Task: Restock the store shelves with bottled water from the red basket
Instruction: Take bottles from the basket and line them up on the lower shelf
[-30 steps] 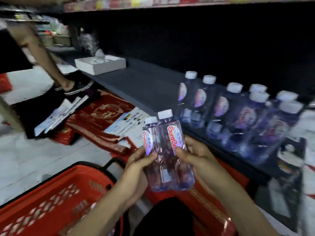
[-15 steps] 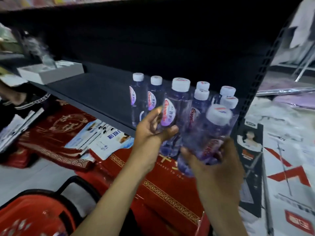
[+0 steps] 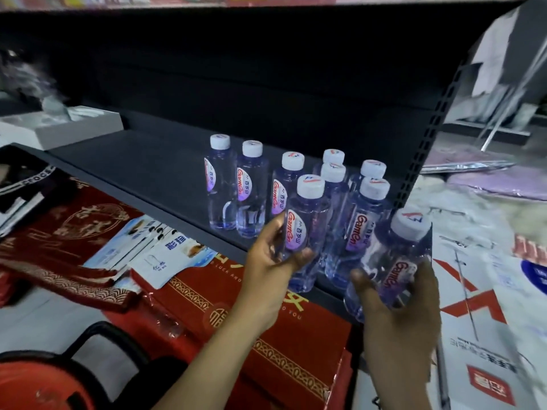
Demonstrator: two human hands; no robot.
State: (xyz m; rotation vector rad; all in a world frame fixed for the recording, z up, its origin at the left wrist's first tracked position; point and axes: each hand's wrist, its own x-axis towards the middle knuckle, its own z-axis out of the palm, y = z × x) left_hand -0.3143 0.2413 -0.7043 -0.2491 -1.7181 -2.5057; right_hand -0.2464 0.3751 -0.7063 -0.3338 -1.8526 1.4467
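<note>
**Left hand (image 3: 269, 267) and right hand (image 3: 396, 321) each hold one bottle**

The red basket (image 3: 35, 383) sits low on the left. The left hand curls its fingers and thumb round the left bottle (image 3: 307, 223). It is upright at the front edge of the dark shelf (image 3: 142, 170), just beside the standing bottles (image 3: 251, 190). I cannot tell if it rests there yet. The right hand wraps round the right bottle (image 3: 390, 253), which is tilted and off the shelf front. This looks like the putting-down step. Next, I think the tilted one must be stood up in a gap. The bottles are round, clear, smooth plastic with white caps.
</note>
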